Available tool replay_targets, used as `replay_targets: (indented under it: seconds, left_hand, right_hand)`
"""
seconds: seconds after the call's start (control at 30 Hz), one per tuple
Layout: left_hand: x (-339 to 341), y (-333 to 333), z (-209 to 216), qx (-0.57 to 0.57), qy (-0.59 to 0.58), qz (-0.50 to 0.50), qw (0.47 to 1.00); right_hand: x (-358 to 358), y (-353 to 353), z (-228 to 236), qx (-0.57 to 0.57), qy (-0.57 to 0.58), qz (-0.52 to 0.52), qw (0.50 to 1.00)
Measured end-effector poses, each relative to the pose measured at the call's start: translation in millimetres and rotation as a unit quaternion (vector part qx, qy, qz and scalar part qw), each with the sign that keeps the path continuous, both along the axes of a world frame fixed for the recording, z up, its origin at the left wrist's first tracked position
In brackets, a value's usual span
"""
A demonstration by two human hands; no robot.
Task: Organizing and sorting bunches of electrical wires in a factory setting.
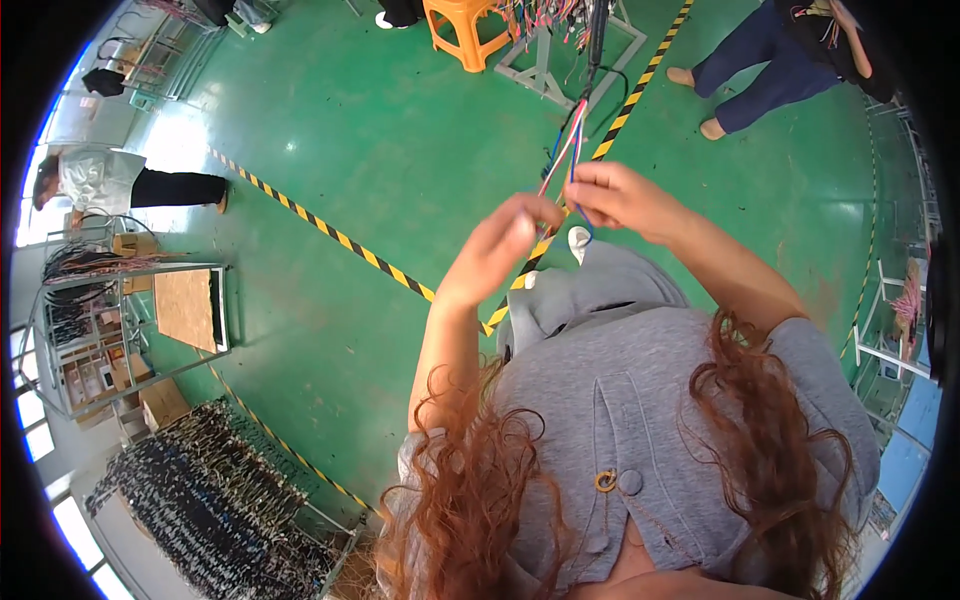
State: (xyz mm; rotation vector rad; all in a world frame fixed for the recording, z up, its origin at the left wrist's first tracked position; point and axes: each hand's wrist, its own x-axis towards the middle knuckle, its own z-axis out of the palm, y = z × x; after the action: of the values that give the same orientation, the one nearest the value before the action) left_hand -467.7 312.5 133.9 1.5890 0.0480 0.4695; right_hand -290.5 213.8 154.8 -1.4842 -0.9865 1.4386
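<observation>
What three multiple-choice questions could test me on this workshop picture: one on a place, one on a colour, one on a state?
1. Where do the hands work the wires?
A. In the air above the floor
B. Flat on a table
C. Inside a box

2. What colour is the stool?
A. Blue
B. Orange
C. White

3. How do the two hands stand?
A. Both hang open, off the wires
B. Both pinch the wires
C. One is in a pocket

Answers:
1 A: the left hand and right hand are raised over the green floor.
2 B: the stool at the top edge is orange.
3 B: the fingers of both hands close on the wires, which run up to a dark bundle.
</observation>
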Motion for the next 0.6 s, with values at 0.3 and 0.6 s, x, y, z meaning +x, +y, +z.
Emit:
replay_targets:
  seconds: [0.3, 0.6]
  left_hand:
    - [65, 5, 8, -0.243, 0.149, 0.008, 0.958]
    - [40, -34, 55, 0.049, 0.125, 0.129, 0.983]
  right_hand:
    - [-12, -16, -1, 0.103, -0.460, 0.148, 0.869]
    - [76, 39, 75, 0.216, 0.027, -0.292, 0.931]
